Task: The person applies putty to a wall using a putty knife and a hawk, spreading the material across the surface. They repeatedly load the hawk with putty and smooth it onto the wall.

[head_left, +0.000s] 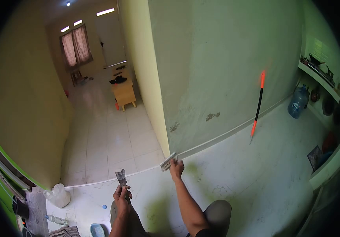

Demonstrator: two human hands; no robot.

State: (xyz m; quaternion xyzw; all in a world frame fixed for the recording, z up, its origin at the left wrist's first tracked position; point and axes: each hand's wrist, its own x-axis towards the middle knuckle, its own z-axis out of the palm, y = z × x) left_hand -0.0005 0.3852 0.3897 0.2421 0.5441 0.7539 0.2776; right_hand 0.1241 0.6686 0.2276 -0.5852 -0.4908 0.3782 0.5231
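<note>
My left hand (122,194) grips a putty knife (120,176) by its handle, with the blade pointing up and whitish residue on it. Ahead and to the right, my right hand (176,169) is closed around a flat rectangular trowel (166,162). The trowel is close to the foot of the wall corner in this view. The grey-green wall (217,71) rises in front of me, with rough damaged patches (213,116) low on its surface. My bent knees show below my arms.
An orange-and-black pole (259,100) leans against the wall. A blue water jug (298,102) stands under the kitchen counter (320,75). Left of me are a white plastic bag (58,196), a bottle (57,220) and a light-blue container (97,230). A wooden table (124,93) stands down the hallway.
</note>
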